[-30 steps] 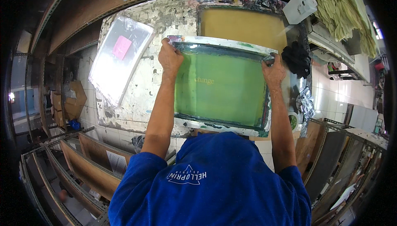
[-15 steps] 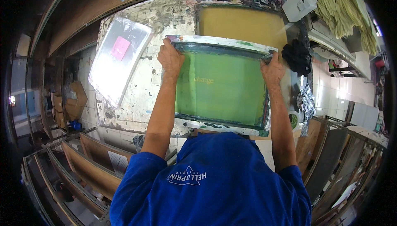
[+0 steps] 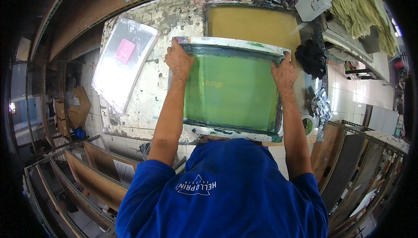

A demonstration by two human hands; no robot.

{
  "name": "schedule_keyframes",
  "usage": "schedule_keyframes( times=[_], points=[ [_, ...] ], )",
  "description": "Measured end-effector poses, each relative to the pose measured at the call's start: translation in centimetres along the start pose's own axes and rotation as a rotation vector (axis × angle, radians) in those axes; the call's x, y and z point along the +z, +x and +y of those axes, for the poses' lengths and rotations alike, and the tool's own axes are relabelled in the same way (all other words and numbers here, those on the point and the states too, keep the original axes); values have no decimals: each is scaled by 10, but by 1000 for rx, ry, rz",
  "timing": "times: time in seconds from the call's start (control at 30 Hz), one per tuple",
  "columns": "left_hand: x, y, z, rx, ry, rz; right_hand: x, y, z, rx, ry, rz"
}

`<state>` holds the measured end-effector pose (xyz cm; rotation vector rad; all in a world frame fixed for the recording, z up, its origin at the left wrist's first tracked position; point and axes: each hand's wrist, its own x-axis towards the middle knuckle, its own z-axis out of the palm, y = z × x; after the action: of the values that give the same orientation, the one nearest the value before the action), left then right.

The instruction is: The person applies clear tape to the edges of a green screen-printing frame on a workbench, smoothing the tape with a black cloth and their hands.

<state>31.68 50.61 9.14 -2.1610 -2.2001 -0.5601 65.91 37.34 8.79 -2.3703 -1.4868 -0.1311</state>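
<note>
A screen printing frame (image 3: 230, 94) with green mesh and a pale, ink-stained border lies in front of me, its near edge close to my body. Small lettering shows in the mesh, left of centre. My left hand (image 3: 179, 61) is closed round the far left corner, thumb at the inner edge. At the far right corner, my right hand (image 3: 285, 71) grips the border in the same way. Some of the fingers are hidden beneath or behind the border. Beyond it lies a second screen (image 3: 254, 22) with yellow mesh, partly overlapped by the green one.
The worktable (image 3: 143, 103) is stained with ink. At left lies a clear plastic-wrapped stack (image 3: 115, 77) with a pink note (image 3: 125, 51). A black cloth (image 3: 311, 59), a white plastic container (image 3: 313, 3) and a tape roll (image 3: 308, 124) are at right. Shelf racks (image 3: 93, 177) stand near my left.
The whole view has shifted very slightly. Both hands keep their hold on the green screen's far corners, and the screen has hardly moved on the table.
</note>
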Motion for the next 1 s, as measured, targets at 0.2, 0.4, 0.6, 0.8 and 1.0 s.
schedule_keyframes(
  times=[0.2,0.4,0.6,0.8,1.0],
  points=[
    [-4,2,3,-30,-4,-63,-5,-1,-4,31,18,-26],
    [-2,2,1,-40,-31,-68,-8,-4,-5,10,103,-12],
    [-4,2,3,-34,-30,-53,-14,-1,-9,-4,25,22],
    [-6,8,-2,-98,-66,24,-12,1,-7,-36,-15,37],
    [-13,17,-3,-173,-104,-86,-8,2,-4,-24,-39,11]
  ],
)
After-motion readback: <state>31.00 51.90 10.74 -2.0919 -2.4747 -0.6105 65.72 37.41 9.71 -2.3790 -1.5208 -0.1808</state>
